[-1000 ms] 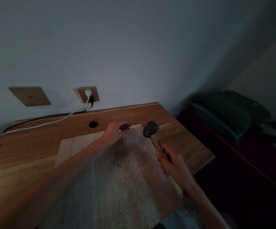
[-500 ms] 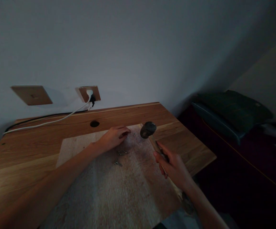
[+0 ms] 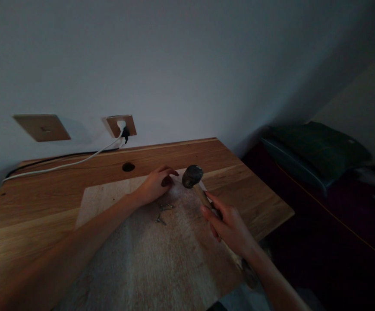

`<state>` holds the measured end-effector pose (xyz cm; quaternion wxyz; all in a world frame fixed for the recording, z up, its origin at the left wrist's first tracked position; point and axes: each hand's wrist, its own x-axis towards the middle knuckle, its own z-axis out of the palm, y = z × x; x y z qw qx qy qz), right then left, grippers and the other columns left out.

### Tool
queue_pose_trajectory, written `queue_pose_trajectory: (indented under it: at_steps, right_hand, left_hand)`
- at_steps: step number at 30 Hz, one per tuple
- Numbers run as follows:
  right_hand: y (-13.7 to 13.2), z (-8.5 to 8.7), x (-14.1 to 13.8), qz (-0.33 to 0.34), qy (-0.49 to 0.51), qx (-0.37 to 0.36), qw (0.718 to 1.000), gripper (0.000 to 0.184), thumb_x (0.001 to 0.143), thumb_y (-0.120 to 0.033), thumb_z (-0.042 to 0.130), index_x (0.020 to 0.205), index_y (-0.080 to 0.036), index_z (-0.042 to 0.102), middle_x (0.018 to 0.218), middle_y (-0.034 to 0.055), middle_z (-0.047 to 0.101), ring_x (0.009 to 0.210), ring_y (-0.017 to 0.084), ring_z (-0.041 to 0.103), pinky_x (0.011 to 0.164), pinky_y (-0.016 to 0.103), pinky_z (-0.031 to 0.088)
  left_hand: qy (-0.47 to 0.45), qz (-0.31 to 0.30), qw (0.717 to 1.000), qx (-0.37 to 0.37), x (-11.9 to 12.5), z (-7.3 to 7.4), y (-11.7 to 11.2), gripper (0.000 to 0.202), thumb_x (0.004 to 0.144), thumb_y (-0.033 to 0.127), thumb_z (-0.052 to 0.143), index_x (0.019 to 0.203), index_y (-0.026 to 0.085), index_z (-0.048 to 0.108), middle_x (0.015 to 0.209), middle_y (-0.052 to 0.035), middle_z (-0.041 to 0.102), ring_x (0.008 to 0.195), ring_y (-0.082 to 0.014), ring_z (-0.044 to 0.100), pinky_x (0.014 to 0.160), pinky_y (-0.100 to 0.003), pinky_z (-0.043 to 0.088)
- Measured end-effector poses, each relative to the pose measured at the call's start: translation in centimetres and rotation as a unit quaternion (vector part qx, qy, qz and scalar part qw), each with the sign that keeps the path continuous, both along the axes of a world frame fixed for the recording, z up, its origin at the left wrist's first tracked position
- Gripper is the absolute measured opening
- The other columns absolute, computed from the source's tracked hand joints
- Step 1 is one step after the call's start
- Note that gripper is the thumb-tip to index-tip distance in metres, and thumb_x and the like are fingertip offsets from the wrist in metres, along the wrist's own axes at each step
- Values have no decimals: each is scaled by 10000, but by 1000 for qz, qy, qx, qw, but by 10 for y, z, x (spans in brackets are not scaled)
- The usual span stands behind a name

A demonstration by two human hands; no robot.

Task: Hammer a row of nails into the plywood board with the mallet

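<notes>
Right hand (image 3: 229, 222), fingers wrapped around a hammer (image 3: 193, 177); left hand (image 3: 155, 185), fingers curled, pinching unclear, at the far side of a board (image 3: 161, 259).

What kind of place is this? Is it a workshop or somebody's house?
Probably a room in a home, maybe a bedroom. There's a wooden desk by the wall, a wall socket with cords plugged in, and what looks like a dark green cushion.
</notes>
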<state>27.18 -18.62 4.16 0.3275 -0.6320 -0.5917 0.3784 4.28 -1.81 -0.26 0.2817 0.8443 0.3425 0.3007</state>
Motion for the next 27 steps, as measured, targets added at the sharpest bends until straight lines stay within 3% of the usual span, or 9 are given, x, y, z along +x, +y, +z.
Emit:
queue_pose_trajectory:
  at_steps: [7,15,20,24,27]
  right_hand:
    - [10,10,-12,20,-11,19,1000,536,1027,-429,542,1500,-179,572,514,-68,566,410,145,564,443,247,446]
    - [16,13,-27,48,-75,3,996,523,1017,-391,529,1479,-158,609,537,-33,604,391,158,545,462,273,446]
    - [17,11,-27,41,-105,44,993,554,1021,-389,508,1495,-112,583,635,18,689,456,184,598,525,299,479]
    - [15,13,-24,70,-104,40,991,483,1025,-361,510,1444,-151,626,639,1,698,453,174,603,550,300,502]
    - [8,12,-19,50,-97,52,993,516,1022,-378,517,1464,-128,609,608,-5,681,469,186,625,552,305,516]
  left_hand:
    - [46,28,998,-45,-2,8,-3,374,826,122,763,1183,215,704,900,-9,776,797,-188,730,797,-307,578]
    - [25,45,997,-58,-2,10,-5,424,789,97,783,1194,194,707,920,-25,809,806,-206,758,785,-294,586]
    - [30,55,996,-62,0,7,-5,419,792,120,795,1191,202,699,917,-14,799,801,-193,749,786,-288,579]
    - [41,52,995,-71,-3,13,-5,481,796,105,758,1257,201,659,910,-7,782,788,-190,739,754,-292,573]
    - [75,43,996,-1,-13,24,-13,394,812,130,733,1193,182,647,1007,-47,759,900,-224,732,799,-326,573]
